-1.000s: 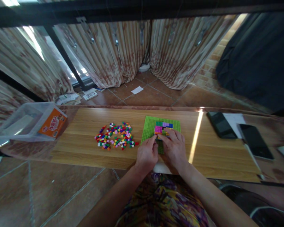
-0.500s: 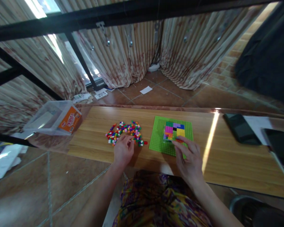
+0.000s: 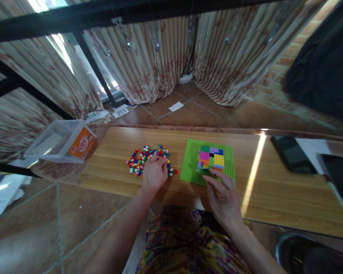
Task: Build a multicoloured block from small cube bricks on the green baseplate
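Note:
A pile of small coloured building bricks [image 3: 136, 166] lies on the wooden board. My left hand [image 3: 154, 174] rests over the pile's right part with its fingers curled down among the bricks; the back of the hand hides what the fingertips hold, if anything. To the right lies a green baseplate [image 3: 190, 161]. On it stands a square block of joined bricks [image 3: 212, 158] in yellow, pink, green, blue, orange and black. My right hand [image 3: 223, 194] hovers at the baseplate's front edge, fingers apart and no brick visible in them, its index fingertip close to the block's near side.
A clear plastic box [image 3: 55, 142] with an orange label stands at the left end. Two dark phone-like devices, one a black slab [image 3: 292, 154], and white paper [image 3: 314, 150] lie at the right. A black metal bar [image 3: 160, 15] crosses above, before striped curtains.
My left hand has moved slightly right and forward, further over the pile. My right hand has drawn back a little from the brick block, uncovering its near right corner.

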Demonstrator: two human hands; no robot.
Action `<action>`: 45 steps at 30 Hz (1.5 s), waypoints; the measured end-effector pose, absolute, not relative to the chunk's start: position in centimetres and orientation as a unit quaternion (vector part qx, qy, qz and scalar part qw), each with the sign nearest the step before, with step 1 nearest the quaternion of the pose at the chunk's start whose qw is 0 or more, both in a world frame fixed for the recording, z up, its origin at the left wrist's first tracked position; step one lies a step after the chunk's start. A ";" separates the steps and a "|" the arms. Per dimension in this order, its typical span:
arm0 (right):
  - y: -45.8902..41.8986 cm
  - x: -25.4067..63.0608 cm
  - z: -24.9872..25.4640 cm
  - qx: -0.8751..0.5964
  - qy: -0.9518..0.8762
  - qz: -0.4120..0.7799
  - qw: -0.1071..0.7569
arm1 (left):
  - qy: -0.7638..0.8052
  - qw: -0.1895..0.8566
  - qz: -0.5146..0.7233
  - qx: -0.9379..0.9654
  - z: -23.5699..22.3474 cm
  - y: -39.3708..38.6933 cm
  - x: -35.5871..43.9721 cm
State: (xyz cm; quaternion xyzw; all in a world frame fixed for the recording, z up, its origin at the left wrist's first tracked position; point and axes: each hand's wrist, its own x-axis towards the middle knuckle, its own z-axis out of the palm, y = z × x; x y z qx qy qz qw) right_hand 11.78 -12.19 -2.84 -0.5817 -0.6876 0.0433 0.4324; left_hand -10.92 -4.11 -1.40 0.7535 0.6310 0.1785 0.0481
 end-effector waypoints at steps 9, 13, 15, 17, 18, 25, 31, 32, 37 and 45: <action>-12.2 12.1 -3.6 -0.590 -0.679 0.058 0.433 | 0.615 0.023 0.073 0.785 -0.3 -3.4 -10.4; -12.3 12.2 -3.6 -0.592 -0.674 0.060 0.437 | 0.610 0.022 0.066 0.790 0.1 -3.2 -10.3; -12.3 12.2 -3.4 -0.595 -0.669 0.062 0.441 | 0.608 0.026 0.086 0.789 0.4 -3.4 -10.3; -12.3 12.1 -3.3 -0.597 -0.663 0.062 0.448 | 0.606 0.046 0.130 0.784 0.7 -3.6 -9.9; -12.3 12.0 -3.2 -0.598 -0.659 0.062 0.453 | 0.604 0.066 0.157 0.779 0.9 -3.8 -9.5; -12.0 12.1 -2.7 -0.608 -0.640 0.070 0.465 | 0.532 0.266 0.275 0.755 1.4 -4.0 -4.3; -12.8 13.2 -2.6 -0.628 -0.613 0.092 0.471 | 0.514 0.287 0.292 0.754 1.2 -3.0 -1.7; -12.9 13.4 -2.7 -0.630 -0.611 0.095 0.470 | 0.514 0.283 0.290 0.756 1.2 -2.9 -1.5; -13.3 13.7 -2.9 -0.634 -0.609 0.105 0.464 | 0.533 0.263 0.270 0.757 1.0 -2.6 -0.9; -13.4 13.8 -2.9 -0.635 -0.605 0.133 0.462 | 0.555 0.286 0.296 0.722 0.7 -2.7 -0.3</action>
